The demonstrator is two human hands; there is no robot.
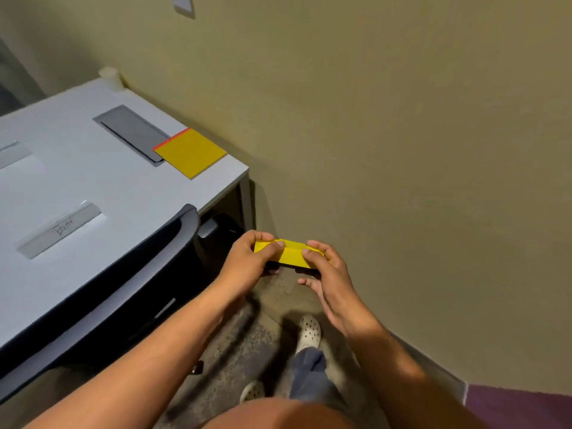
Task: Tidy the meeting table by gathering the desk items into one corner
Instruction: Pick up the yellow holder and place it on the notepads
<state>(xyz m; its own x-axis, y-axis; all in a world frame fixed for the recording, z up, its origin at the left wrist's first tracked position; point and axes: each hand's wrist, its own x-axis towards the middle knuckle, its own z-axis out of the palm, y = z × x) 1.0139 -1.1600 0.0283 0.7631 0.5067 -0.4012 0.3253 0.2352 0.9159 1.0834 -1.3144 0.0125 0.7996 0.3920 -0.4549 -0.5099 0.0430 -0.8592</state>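
Both hands hold a small yellow pad of sticky notes [289, 253] with a dark underside, off the table's right end and above the floor. My left hand [253, 258] grips its left end, thumb on top. My right hand [325, 270] pinches its right end, the lower fingers spread loose. A larger yellow sticky-note pad [192, 153] with a red edge lies on the white meeting table [93, 174], at the corner nearest the wall. It partly covers a grey cable hatch [130, 131].
Two clear name plates [58, 230] [12, 153] lie on the table, and a white cup [111, 77] stands at its far corner. A dark chair back [148, 258] is pushed against the table's near edge. The beige wall [402, 150] is close on the right. My feet are on the carpet below.
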